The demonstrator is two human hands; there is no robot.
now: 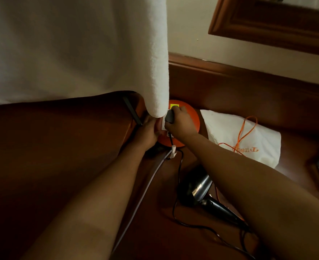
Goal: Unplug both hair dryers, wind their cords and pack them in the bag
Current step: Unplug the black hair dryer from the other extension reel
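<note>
- Head view: right hand (181, 121) grip pinches black plug (169, 117) at orange socket reel (193, 119); left hand (148, 132) grip unclear, steadying.
- Black hair dryer (198, 188) uncoiled; white bag (245, 136) unpacked; most steps remain.

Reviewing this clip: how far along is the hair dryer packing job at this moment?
Early. Nothing looks packed: the white drawstring bag lies flat on the floor. In hand: the right hand grips a black plug at the orange socket unit while the left hand steadies the unit. Left: the black hair dryer lies with its cord loose and unwound. A second dryer is not visible.
</note>
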